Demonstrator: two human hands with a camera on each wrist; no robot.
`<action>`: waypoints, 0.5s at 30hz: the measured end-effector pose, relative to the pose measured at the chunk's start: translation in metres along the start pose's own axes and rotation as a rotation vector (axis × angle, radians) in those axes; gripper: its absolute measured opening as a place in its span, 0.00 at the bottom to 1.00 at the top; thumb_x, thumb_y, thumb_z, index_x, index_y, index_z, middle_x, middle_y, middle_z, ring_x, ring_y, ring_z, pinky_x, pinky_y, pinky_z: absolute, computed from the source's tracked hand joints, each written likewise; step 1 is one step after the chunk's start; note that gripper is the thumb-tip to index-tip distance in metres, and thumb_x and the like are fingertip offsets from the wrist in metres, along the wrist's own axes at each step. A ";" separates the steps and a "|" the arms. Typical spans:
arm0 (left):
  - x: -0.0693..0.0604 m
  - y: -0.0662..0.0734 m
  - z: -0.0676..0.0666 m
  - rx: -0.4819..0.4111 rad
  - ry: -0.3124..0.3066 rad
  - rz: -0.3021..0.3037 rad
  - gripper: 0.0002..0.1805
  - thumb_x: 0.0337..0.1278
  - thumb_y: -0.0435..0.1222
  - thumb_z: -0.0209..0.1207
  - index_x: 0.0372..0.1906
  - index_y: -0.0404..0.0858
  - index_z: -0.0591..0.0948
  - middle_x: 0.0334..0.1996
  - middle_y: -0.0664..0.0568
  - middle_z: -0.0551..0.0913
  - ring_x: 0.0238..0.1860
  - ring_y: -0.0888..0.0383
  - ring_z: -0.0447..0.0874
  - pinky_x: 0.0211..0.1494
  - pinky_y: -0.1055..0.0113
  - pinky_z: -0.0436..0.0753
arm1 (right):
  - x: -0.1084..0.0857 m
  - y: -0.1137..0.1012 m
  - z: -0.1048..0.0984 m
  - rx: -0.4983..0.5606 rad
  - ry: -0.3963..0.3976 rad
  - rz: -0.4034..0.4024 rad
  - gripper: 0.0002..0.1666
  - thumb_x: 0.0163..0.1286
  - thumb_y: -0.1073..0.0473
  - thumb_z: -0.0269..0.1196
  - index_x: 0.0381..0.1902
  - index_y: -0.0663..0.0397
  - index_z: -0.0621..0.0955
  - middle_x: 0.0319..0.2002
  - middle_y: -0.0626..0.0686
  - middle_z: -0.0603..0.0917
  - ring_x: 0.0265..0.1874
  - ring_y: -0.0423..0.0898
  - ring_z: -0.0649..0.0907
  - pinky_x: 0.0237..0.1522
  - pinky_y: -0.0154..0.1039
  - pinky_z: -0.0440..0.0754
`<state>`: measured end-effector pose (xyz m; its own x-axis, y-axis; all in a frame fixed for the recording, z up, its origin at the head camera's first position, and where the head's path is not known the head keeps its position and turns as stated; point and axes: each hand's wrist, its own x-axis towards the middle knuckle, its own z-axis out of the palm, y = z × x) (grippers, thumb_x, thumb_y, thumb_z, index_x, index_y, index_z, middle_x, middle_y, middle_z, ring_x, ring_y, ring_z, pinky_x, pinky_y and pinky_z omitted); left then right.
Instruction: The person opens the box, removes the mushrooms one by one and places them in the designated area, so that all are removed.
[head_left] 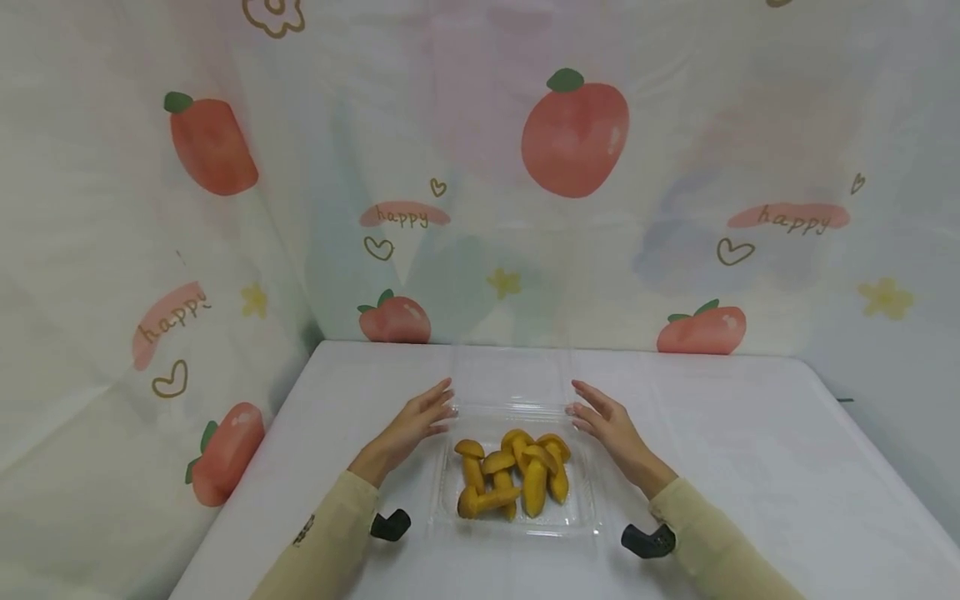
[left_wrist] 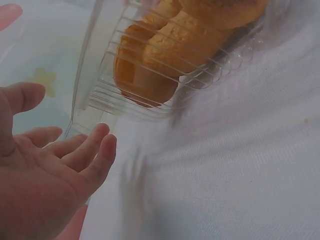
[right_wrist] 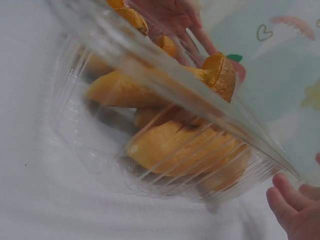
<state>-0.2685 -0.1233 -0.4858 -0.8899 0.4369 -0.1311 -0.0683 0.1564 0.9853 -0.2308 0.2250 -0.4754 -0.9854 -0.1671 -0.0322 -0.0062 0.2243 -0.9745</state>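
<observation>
A clear plastic box [head_left: 439, 500] with its transparent lid [head_left: 513, 375] raised at the back holds several yellow-brown mushrooms [head_left: 534, 487]. At the box's back left corner is my left hand [head_left: 408, 429], fingers spread and loosely bent. My right hand [head_left: 618, 433] mirrors it at the back right corner. In the left wrist view, the left hand [left_wrist: 55, 160] has its fingertips close to the ribbed box wall [left_wrist: 115, 102]; contact cannot be told. The right wrist view has the right hand's fingers [right_wrist: 287, 197] beside the box's corner, holding nothing.
A white cloth [head_left: 360, 392] covers the table under the box. Behind and at the left hang pale curtains [head_left: 465, 150] printed with red fruit, hearts and stars. Black wrist pieces [head_left: 392, 525] stick out from both sleeves near the box's front corners.
</observation>
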 end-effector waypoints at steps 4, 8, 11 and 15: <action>0.001 -0.004 0.000 -0.014 -0.009 -0.008 0.31 0.82 0.35 0.41 0.82 0.41 0.50 0.81 0.39 0.52 0.74 0.41 0.68 0.77 0.46 0.68 | -0.001 0.004 0.000 -0.013 0.003 0.025 0.36 0.82 0.50 0.51 0.80 0.56 0.56 0.80 0.65 0.54 0.70 0.62 0.73 0.64 0.34 0.79; 0.002 -0.005 0.000 -0.018 -0.007 -0.008 0.31 0.82 0.37 0.42 0.82 0.40 0.51 0.81 0.39 0.54 0.75 0.40 0.66 0.77 0.46 0.68 | 0.000 0.005 0.000 -0.016 0.005 0.041 0.36 0.82 0.49 0.50 0.81 0.54 0.56 0.81 0.63 0.54 0.69 0.61 0.74 0.66 0.37 0.78; 0.002 -0.005 -0.001 0.002 -0.005 -0.012 0.30 0.82 0.38 0.42 0.82 0.39 0.52 0.80 0.38 0.55 0.75 0.39 0.66 0.76 0.46 0.68 | 0.000 0.004 0.001 -0.004 -0.005 0.043 0.36 0.83 0.50 0.50 0.81 0.55 0.55 0.81 0.63 0.54 0.70 0.61 0.74 0.66 0.40 0.78; 0.003 -0.006 -0.004 0.012 -0.028 -0.011 0.30 0.82 0.38 0.41 0.82 0.38 0.52 0.81 0.38 0.54 0.76 0.39 0.64 0.77 0.45 0.67 | -0.001 0.005 0.000 0.000 -0.024 0.036 0.37 0.83 0.49 0.49 0.81 0.57 0.54 0.81 0.64 0.53 0.70 0.62 0.74 0.66 0.40 0.78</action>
<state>-0.2724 -0.1269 -0.4913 -0.8762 0.4597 -0.1447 -0.0720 0.1719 0.9825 -0.2303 0.2267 -0.4805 -0.9807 -0.1819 -0.0722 0.0288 0.2305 -0.9727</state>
